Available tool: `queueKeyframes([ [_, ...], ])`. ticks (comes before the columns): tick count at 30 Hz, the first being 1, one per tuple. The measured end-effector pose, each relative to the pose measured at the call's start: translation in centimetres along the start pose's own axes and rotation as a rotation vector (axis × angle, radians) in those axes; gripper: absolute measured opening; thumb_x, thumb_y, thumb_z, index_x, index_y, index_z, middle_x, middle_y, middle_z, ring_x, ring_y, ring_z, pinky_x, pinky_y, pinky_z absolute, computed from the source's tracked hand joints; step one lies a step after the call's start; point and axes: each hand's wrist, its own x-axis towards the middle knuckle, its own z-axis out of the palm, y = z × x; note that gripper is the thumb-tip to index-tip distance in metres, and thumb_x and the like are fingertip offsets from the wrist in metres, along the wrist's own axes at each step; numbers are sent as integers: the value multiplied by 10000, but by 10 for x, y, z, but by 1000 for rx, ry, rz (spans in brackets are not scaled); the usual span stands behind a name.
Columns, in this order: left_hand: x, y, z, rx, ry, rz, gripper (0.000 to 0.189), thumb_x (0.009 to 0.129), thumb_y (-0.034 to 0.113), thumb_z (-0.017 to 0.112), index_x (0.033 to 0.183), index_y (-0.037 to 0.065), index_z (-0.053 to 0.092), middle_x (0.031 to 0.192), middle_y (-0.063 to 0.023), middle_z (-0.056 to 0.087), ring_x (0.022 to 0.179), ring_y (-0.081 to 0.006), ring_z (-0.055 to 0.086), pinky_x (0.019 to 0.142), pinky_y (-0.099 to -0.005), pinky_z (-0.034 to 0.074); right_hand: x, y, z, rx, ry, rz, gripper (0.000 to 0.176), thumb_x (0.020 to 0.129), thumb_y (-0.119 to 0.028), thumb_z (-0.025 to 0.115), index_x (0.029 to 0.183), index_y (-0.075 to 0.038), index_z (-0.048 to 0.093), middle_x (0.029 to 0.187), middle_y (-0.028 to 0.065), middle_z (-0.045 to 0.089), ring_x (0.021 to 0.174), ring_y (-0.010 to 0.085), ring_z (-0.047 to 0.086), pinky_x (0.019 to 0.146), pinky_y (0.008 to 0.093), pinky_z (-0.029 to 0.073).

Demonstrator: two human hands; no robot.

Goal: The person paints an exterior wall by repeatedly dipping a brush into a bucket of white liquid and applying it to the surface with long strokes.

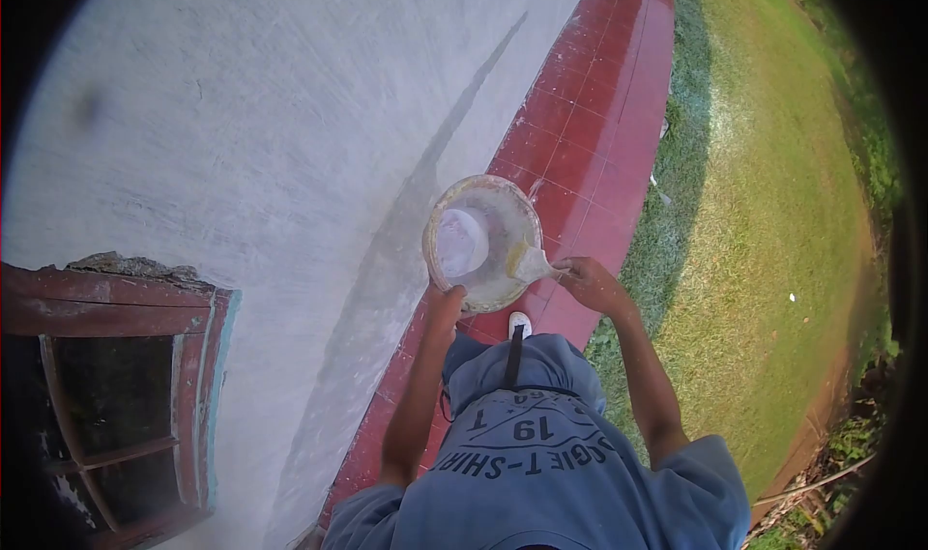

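A round, stained bucket [498, 299] is held up in front of my body, with a whitish liquid [461, 243] pooled on the left of its inside. My left hand [446, 308] is closed on the bucket's near left rim. In my right hand [592, 284] is the handle end of a brush [528, 262], pinched between the fingers. The brush head, pale with a yellowish patch, lies over the right part of the bucket's opening.
A white-grey wall [280, 115] rises on the left, with a red-framed window [121, 318] at lower left. Red floor tiles [570, 115] run beside it. Grass [764, 212] lies to the right. My white shoe [520, 324] shows below the bucket.
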Motion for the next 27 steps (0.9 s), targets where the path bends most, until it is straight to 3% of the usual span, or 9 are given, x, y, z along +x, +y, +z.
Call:
queueKeyframes([
  [1, -5, 7, 4, 0, 12, 28, 725, 797, 17, 524, 1465, 71, 244, 1309, -184, 488, 1093, -329, 607, 696, -472, 630, 1, -4, 3, -39, 4, 11, 318, 910, -216, 566, 1104, 8, 684, 893, 228, 681, 804, 339, 671, 749, 420, 504],
  [5, -7, 7, 14, 29, 33, 156, 700, 766, -21, 534, 1432, -12, 318, 1301, -183, 520, 1159, -283, 568, 956, -374, 485, 14, -11, 11, -155, -4, -47, 302, 881, -205, 573, 1061, 3, 698, 922, 251, 680, 857, 376, 673, 788, 437, 516],
  [8, -11, 5, 22, -12, 50, 161, 668, 750, -31, 540, 1394, -47, 367, 1296, -182, 534, 1177, -263, 551, 1007, -327, 403, 25, -17, 16, -196, 22, -50, 309, 845, -211, 586, 1035, 2, 705, 936, 265, 674, 889, 403, 663, 825, 453, 517],
  [12, -25, 10, 36, 13, 46, 193, 643, 757, -23, 533, 1381, -52, 382, 1289, -183, 541, 1169, -260, 555, 985, -333, 424, 45, -23, 14, -321, 3, 60, 320, 837, -229, 616, 1034, 6, 706, 961, 250, 685, 914, 390, 667, 836, 444, 519],
  [15, -38, 17, 45, 79, 32, 39, 619, 766, -15, 526, 1369, -60, 392, 1283, -186, 548, 1161, -258, 558, 979, -332, 425, 61, -17, 20, -364, 10, 120, 321, 817, -228, 612, 1014, 5, 709, 943, 255, 683, 914, 402, 665, 840, 462, 520],
  [20, -44, 5, 54, 30, 78, 250, 634, 773, -16, 519, 1387, -64, 372, 1289, -199, 545, 1188, -268, 546, 1011, -335, 402, 72, -18, 30, -426, 44, 142, 340, 790, -236, 591, 955, 52, 665, 930, 285, 680, 918, 431, 671, 840, 490, 527],
  [24, -39, -6, 47, 13, 30, 207, 650, 769, -28, 512, 1400, -60, 359, 1303, -192, 535, 1220, -269, 524, 1032, -334, 383, 82, -25, 48, -501, 72, 140, 322, 785, -221, 606, 957, 46, 657, 936, 285, 679, 920, 418, 677, 831, 488, 531],
  [26, -26, -19, 38, 158, 5, 412, 668, 781, -30, 507, 1425, 15, 336, 1268, -164, 536, 1146, -274, 582, 849, -379, 583, 84, -30, 56, -522, 64, 135, 312, 783, -215, 610, 950, 45, 658, 928, 287, 678, 920, 416, 678, 828, 486, 533],
  [27, -25, -19, 34, 158, 1, 416, 668, 781, -30, 507, 1425, 15, 336, 1268, -164, 536, 1146, -274, 582, 849, -379, 583, 84, -32, 59, -511, 101, 137, 317, 792, -223, 612, 951, 45, 670, 926, 280, 681, 908, 420, 673, 821, 489, 531],
])
